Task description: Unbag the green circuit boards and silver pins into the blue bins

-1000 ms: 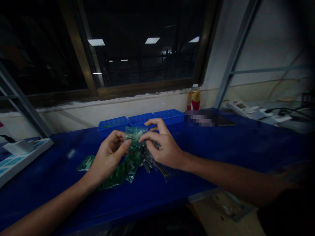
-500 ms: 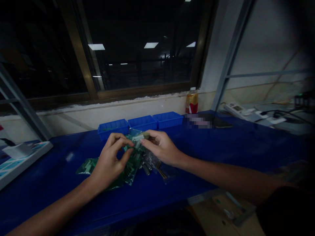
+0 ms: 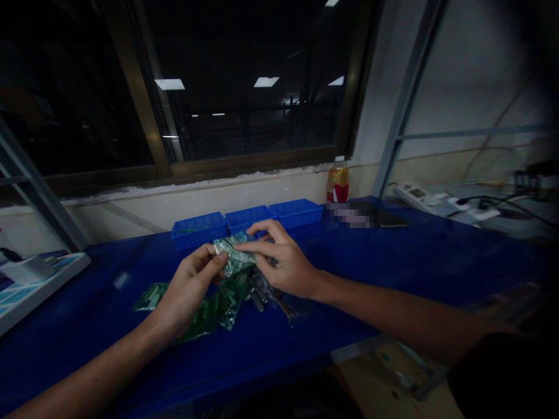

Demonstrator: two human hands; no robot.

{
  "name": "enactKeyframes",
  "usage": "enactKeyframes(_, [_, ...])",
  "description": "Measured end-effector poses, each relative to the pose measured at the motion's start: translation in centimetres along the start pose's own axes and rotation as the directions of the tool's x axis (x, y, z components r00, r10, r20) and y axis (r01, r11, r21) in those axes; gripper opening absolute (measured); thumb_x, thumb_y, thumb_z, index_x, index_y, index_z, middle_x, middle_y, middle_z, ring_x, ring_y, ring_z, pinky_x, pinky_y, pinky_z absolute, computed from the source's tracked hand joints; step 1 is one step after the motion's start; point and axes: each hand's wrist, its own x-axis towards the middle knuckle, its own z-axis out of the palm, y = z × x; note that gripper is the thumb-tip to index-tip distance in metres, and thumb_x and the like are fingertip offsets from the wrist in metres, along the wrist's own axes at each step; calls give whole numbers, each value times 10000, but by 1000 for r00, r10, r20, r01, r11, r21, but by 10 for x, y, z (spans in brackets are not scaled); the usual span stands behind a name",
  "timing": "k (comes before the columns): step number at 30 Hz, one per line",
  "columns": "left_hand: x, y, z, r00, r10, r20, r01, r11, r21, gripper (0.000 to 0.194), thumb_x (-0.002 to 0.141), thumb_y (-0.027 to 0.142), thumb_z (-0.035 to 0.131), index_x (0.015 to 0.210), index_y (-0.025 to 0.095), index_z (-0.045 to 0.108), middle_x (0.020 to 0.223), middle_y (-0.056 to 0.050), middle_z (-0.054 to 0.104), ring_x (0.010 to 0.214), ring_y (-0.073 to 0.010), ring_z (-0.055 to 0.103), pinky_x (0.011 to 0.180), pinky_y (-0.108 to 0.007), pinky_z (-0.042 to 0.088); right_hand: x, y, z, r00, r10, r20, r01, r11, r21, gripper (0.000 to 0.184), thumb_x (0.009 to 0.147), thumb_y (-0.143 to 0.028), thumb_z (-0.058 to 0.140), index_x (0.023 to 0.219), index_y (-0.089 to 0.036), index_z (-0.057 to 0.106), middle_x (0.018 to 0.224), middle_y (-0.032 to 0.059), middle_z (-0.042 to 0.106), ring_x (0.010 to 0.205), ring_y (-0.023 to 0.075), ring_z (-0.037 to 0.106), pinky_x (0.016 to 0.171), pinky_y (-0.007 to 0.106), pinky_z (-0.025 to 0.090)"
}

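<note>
My left hand (image 3: 196,279) pinches a small clear plastic bag (image 3: 239,265) by its left side, thumb on top. The bag holds small pale and green pieces I cannot make out well. My right hand (image 3: 283,259) reaches over from the right with fingers apart, its pointing fingertip against the bag. Beneath both hands lie green-filled plastic bags (image 3: 233,294) and another green bag (image 3: 151,295) farther left. Next to them is a clear bag of metal pieces (image 3: 258,298), partly hidden by my right hand, with thin brass-coloured pins (image 3: 286,308) by it.
Three blue bins (image 3: 198,231) stand in a row at the back of the blue table (image 3: 140,361). A power strip (image 3: 65,270) is at the left edge. A red and yellow bottle (image 3: 338,181) and a dark flat device (image 3: 391,219) stand at the back right.
The small bag has come forward and lies flatter in view, now pinched by my left hand. My right hand has loosened its fingers and spread them over the bag.
</note>
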Motion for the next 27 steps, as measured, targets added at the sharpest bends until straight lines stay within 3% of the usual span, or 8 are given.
enactKeyframes(6, [-1,2,-4,952,294,-88,-259,923,286,119,788,270,529,764,175,461,673,28,453,602,-91,449,547,-201,374,5,-2,1,954,260,146,-281,949,145,151,798,-193,486,824,-181,634,829,40,552,839,160,501,781,345,395])
enactKeyframes(12, [-5,0,-3,838,516,176,-507,619,600,45,801,159,504,813,178,543,815,-26,559,784,-145,512,701,-272,415,7,-8,1,835,417,359,-544,721,429,350,860,-374,375,625,-166,528,620,-11,494,618,106,460,591,258,366])
enactKeyframes(15, [-6,-2,-2,757,586,289,-606,465,645,104,806,128,493,856,183,565,841,-36,572,803,-151,501,718,-285,409,5,-7,5,827,434,358,-558,717,419,253,822,-319,455,654,-155,548,618,-14,496,593,101,449,566,253,362])
enactKeyframes(17, [-7,-2,-2,740,591,320,-624,427,654,112,807,144,497,872,189,576,843,-38,583,794,-155,497,709,-290,404,3,-5,7,835,442,328,-547,731,407,200,808,-278,473,683,-150,562,625,-14,500,593,103,454,550,250,366])
enactKeyframes(19, [-7,1,-2,771,561,301,-594,466,656,95,804,186,507,858,189,585,826,-34,595,784,-161,503,709,-299,398,3,-4,7,860,439,261,-510,771,383,195,809,-262,469,679,-153,565,623,-14,493,594,104,459,533,244,370])
enactKeyframes(22, [-5,4,-3,896,402,189,-430,681,593,161,818,302,486,830,189,599,792,-25,610,762,-169,529,703,-304,398,3,-4,3,924,364,115,-381,880,282,183,820,-230,458,748,-164,613,711,12,546,676,120,505,599,263,412])
enactKeyframes(24, [-2,4,-4,971,216,107,-241,868,433,309,847,405,396,823,180,607,744,-29,605,700,-166,536,642,-289,405,3,-5,-1,965,257,41,-260,942,214,196,827,-189,446,873,-187,636,823,34,585,773,130,535,693,284,434])
enactKeyframes(27, [1,1,-5,997,-23,77,14,994,108,490,861,500,262,767,153,595,667,-36,568,588,-144,502,535,-259,384,1,-8,-5,998,61,6,-61,989,133,280,813,-109,428,982,-213,625,921,48,582,864,137,540,760,304,445])
